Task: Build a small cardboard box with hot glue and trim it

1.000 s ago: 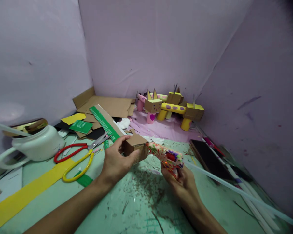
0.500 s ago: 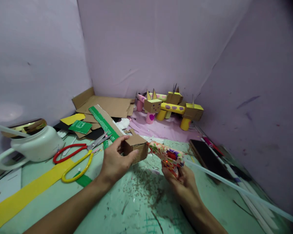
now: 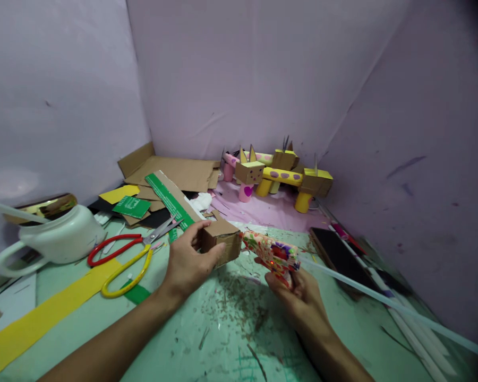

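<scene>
Cardboard box [image 3: 222, 243]: small, plain brown, corrugated edge showing, lifted just above the middle of the desk [image 3: 207, 345] and pinched in the left hand [image 3: 188, 265], thumb on the near face, fingers over the top. Glue gun [image 3: 271, 256]: flower-patterned, red light lit, a clear stick trailing from its back, gripped in the closed right hand [image 3: 298, 297], nozzle at the box's right side. Red scissors [image 3: 121, 246] and yellow scissors [image 3: 125, 276] lie toward the left edge.

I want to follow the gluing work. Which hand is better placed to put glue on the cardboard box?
Probably the right hand: it grips the glue gun, nozzle at the cardboard box. The left hand holds the box.
</scene>
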`<state>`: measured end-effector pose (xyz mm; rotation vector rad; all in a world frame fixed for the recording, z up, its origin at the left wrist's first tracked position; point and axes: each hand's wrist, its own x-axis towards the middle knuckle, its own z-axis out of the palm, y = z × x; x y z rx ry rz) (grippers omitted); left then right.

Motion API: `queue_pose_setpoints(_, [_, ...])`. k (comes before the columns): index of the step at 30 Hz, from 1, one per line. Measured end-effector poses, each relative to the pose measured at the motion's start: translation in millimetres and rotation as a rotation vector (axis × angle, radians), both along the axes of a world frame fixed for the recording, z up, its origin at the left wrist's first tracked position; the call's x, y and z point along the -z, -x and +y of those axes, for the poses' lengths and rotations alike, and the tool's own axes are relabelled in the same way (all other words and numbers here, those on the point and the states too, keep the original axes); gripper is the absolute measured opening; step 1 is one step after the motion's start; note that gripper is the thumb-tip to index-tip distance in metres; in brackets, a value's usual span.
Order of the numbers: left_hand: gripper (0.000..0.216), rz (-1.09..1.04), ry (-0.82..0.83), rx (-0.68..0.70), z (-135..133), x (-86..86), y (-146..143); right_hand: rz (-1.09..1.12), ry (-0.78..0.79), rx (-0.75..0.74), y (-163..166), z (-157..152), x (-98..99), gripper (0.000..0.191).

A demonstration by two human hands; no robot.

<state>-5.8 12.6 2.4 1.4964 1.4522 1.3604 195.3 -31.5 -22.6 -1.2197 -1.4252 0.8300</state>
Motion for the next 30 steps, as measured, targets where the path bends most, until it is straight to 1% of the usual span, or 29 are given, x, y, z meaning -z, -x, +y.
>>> queue_pose_setpoints(3, [0.057,-0.013,0.023,-0.003,0,-0.6,0,0.019,0.02,0.003,0,0,1.2,0.024])
queue_pose_setpoints(7, [0.058,-0.017,0.027,0.006,0,-1.3,0,-0.018,0.06,0.036,-2,0,6.1,0.022])
queue_pose_setpoints(10, [0.058,-0.011,0.023,0.002,0,-1.4,0,-0.012,0.059,0.033,-3,0,5.6,0.021])
queue_pose_setpoints(14, [0.058,0.0,0.011,-0.001,1,0.0,1,0.04,0.023,0.022,0,2,1.1,0.028])
queue_pose_setpoints(20, [0.056,0.062,-0.019,-0.01,0,2.0,1,0.035,0.054,0.033,0,2,-0.1,0.033])
queue_pose_setpoints(25, [0.053,0.127,-0.07,-0.025,-2,0.5,1,-0.01,0.034,0.071,-3,2,0.2,0.028])
queue_pose_setpoints(30, [0.053,0.142,-0.073,-0.022,-3,-0.2,1,-0.018,0.031,0.118,0,1,-4.3,0.022])
